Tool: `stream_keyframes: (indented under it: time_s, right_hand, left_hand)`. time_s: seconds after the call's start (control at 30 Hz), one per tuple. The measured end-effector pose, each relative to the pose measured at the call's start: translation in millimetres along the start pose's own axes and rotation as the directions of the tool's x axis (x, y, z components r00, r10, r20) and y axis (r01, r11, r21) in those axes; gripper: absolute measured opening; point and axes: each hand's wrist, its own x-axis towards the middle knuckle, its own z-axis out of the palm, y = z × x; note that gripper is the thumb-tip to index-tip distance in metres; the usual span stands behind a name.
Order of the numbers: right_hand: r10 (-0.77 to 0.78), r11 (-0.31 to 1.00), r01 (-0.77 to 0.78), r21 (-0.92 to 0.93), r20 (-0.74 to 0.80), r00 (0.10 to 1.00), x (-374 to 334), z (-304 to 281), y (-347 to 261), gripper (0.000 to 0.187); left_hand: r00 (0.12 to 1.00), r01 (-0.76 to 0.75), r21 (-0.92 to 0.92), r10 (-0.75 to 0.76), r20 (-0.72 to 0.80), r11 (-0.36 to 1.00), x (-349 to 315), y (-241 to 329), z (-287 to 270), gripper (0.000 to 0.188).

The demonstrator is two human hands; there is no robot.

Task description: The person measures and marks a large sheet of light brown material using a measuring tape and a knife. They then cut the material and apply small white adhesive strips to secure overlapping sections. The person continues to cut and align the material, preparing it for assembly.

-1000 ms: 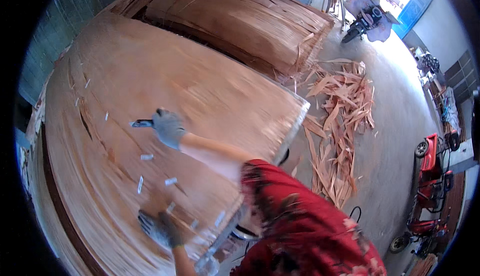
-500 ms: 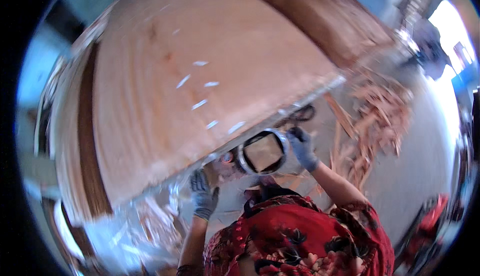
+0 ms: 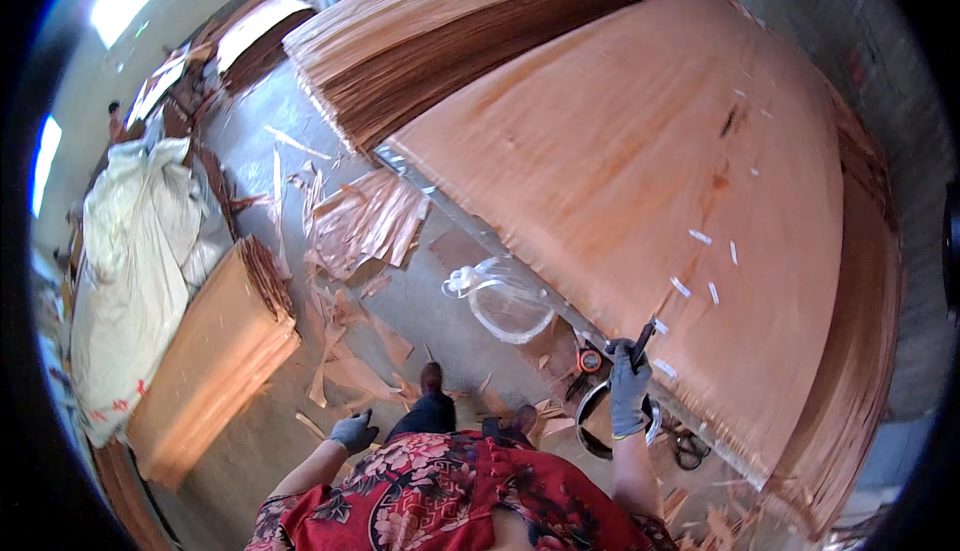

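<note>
My right hand [image 3: 628, 399], in a grey glove with dark fingertips, is closed around a slim black knife-like tool [image 3: 644, 339] at the near edge of a large wood veneer sheet [image 3: 640, 151]. Its tip rests on or just above the sheet, beside short white tape strips [image 3: 681, 287]; contact is unclear. My gloved left hand [image 3: 353, 432] hangs low at my left side, away from the sheet, with its thumb apart and nothing visible in it. Beneath my right wrist is a round dark-rimmed container [image 3: 592, 437], partly hidden.
A tape measure [image 3: 589, 360], a roll of clear strapping [image 3: 510, 311] and black scissors [image 3: 690, 451] lie along the sheet's edge. Veneer stacks [image 3: 470, 61] stand beyond and another stack [image 3: 215, 361] at left, by a white sack [image 3: 135, 241]. Veneer scraps [image 3: 365, 221] litter the floor.
The view has swung left. My right hand has gone from beside the round container to the sheet's edge and now holds the black tool. My left hand has moved away from the edge.
</note>
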Motion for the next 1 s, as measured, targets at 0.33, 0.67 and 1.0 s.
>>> stream_keyframes:
  time_s: [0.33,0.67,1.0]
  right_hand:
    - [-0.092,0.955,0.105,-0.276,0.060,0.994,57.9,180.3,-10.8,0.017]
    - [-0.405,0.258,0.183,-0.949,0.066,0.912,147.6,334.9,19.2,0.017]
    - [-0.432,0.208,0.146,-0.967,0.043,0.901,150.1,334.7,33.1,0.031]
  left_hand:
    - [0.973,0.099,-0.097,-0.076,0.218,0.990,67.5,-110.5,6.8,0.057]
    - [0.966,-0.125,-0.083,0.102,-0.236,0.989,228.7,-180.8,-213.7,0.052]
    - [0.947,-0.310,-0.078,0.300,-0.117,0.948,329.8,-180.6,-287.3,0.047]
